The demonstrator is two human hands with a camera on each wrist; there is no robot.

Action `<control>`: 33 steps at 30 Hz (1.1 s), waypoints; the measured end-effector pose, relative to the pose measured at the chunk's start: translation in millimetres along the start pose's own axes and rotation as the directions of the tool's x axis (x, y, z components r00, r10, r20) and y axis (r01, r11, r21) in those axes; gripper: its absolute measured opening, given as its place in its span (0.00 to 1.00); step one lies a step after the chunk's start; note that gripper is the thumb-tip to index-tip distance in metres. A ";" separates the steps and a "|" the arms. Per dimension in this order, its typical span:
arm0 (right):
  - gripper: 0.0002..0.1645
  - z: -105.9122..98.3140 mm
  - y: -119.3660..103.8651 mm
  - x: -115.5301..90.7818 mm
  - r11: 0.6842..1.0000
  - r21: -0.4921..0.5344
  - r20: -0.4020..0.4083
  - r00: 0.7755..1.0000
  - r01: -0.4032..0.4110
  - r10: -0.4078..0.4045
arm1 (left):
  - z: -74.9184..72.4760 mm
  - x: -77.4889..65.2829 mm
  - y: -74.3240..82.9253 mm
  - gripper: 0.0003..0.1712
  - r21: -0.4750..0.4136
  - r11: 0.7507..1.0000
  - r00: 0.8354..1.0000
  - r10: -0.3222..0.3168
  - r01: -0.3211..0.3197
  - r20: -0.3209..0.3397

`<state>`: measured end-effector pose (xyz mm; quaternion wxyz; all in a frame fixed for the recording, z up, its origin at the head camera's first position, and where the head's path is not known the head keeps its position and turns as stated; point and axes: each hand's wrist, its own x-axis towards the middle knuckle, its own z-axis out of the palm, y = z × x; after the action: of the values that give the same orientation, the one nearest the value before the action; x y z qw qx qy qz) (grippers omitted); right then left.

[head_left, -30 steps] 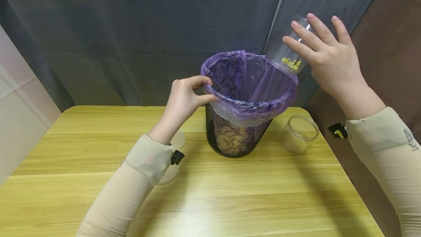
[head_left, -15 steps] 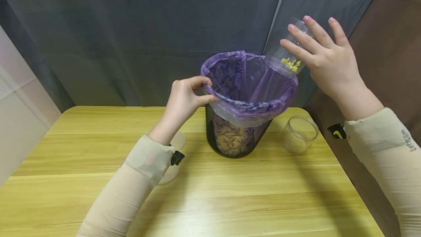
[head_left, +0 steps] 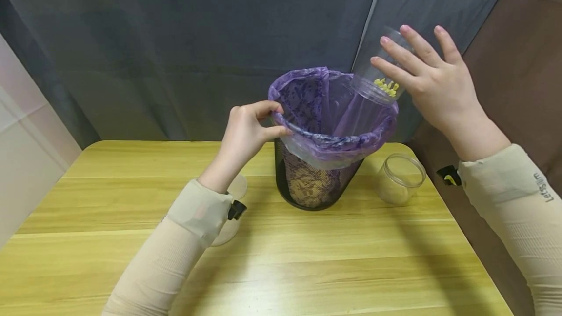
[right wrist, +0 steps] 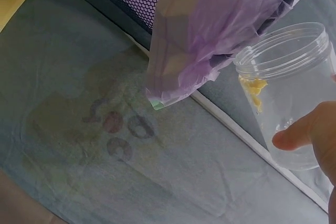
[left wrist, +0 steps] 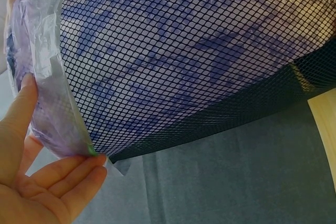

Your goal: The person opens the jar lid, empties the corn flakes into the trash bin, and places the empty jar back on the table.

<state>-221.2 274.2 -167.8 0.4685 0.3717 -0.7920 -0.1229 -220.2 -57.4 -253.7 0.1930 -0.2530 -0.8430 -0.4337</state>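
Observation:
In the head view, a black mesh wastebasket [head_left: 281,179] stands on the table, lined with a purple trash bag [head_left: 333,149] folded over its rim. My left hand [head_left: 249,128] pinches the lined rim at its left side, thumb outside. Over the right side of the opening, my right hand [head_left: 439,82] holds a clear plastic jar [head_left: 366,74] tilted mouth-down toward the bag. Small yellow pieces [head_left: 386,87] cling inside near the jar's mouth. In the right wrist view, the thumb [right wrist: 294,136] presses the jar's side; the other fingers are mostly hidden there.
A second clear jar [head_left: 399,179], without a lid, stands right of the wastebasket near the table's right edge. Two round pale lids [head_left: 237,187] lie partly under the left forearm. Grey curtain [head_left: 175,52] hangs behind the wooden table [head_left: 307,267].
My right hand and the jar have shifted slightly down and left over the bag. The yellow pieces stay inside near the mouth. The left hand has not moved.

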 end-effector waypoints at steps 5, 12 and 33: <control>0.40 0.7 -0.9 1.0 1.000 0.009 -0.016 1.000 0.012 -0.012 | -0.4 0.0 0.4 0.16 0.011 1.000 1.000 0.003 -0.003 -0.004; 0.39 1.4 -1.8 3.3 0.999 0.002 -0.013 0.999 0.032 -0.032 | -0.7 0.7 0.2 0.16 0.012 1.000 1.000 0.008 -0.008 -0.003; 0.40 3.5 -3.3 5.0 0.993 -0.035 -0.032 0.993 0.112 -0.113 | -0.4 0.7 1.0 0.16 -0.004 1.000 1.000 -0.004 0.004 0.003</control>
<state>-224.0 267.9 -168.2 0.4803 0.4098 -0.7597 -0.1560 -220.2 -57.1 -252.4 0.1903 -0.2524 -0.8431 -0.4351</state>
